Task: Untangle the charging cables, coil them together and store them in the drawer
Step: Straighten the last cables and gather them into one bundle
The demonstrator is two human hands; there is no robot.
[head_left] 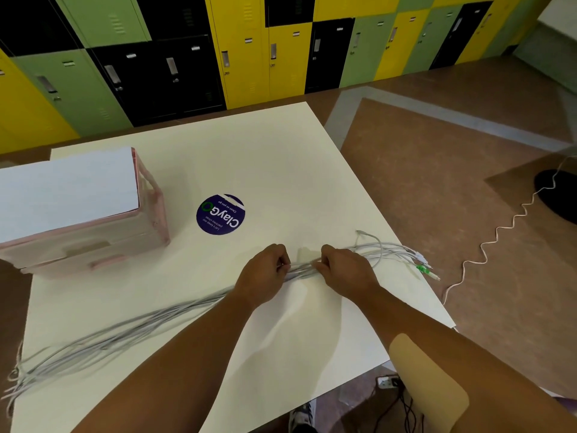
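A bundle of white charging cables [131,329] lies stretched across the white table [265,157], from the near left edge to the right edge. Its plug ends [421,264], one with a green tag, fan out at the right. My left hand [265,276] and my right hand [343,270] both pinch the bundle near its middle, a short gap apart. A pink drawer unit [84,226] with a white top stands at the left; its drawers look closed.
A round blue sticker [220,214] sits on the table behind my hands. A wavy white cord [499,232] trails over the brown floor at the right. Lockers [249,51] line the back wall. A power strip and black wires [393,392] lie under the table's near edge.
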